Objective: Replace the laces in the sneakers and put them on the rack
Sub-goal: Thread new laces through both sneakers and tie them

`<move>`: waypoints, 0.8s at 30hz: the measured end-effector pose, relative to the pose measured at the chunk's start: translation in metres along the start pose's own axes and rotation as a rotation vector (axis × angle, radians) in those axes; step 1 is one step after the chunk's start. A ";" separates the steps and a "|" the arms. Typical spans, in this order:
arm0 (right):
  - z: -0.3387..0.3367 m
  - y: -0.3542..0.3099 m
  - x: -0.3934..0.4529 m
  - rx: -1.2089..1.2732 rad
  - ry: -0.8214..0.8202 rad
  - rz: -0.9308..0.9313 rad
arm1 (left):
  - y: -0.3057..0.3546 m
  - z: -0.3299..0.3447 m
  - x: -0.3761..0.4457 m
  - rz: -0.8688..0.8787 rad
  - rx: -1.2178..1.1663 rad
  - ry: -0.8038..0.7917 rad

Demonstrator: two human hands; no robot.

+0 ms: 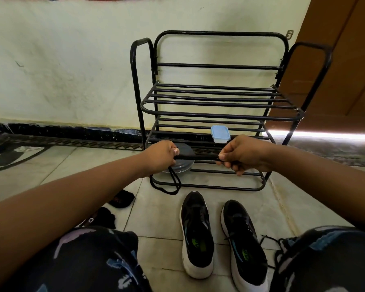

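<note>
Stretching a black lace (196, 157) level, left-to-right, left hand (162, 157) and right hand (243, 154) each pinching it

Rack (219, 111) shows black painted metal tubing with a slight sheen. Both sneakers (197, 232) are dark matt woven cloth over smooth white rubbery soles. The lace (195, 157) is black woven cord. The floor (160, 211) is pale, smooth tile; the wall (72, 70) rough, scuffed plaster.
</note>
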State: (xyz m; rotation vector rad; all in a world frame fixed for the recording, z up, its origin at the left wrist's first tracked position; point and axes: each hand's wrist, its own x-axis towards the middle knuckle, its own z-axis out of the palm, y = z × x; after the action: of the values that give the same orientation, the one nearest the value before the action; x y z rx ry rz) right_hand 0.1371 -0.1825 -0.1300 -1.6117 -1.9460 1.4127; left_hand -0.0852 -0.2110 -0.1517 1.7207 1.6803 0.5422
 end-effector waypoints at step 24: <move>0.092 0.050 0.100 -0.089 0.157 -0.017 | -0.073 0.040 0.033 -0.138 -0.368 0.251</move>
State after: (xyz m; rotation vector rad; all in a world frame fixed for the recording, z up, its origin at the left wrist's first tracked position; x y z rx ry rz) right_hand 0.0680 -0.1482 -0.2523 -1.6858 -1.9518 1.1701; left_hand -0.1060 -0.1886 -0.2359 1.3052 1.7230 0.9674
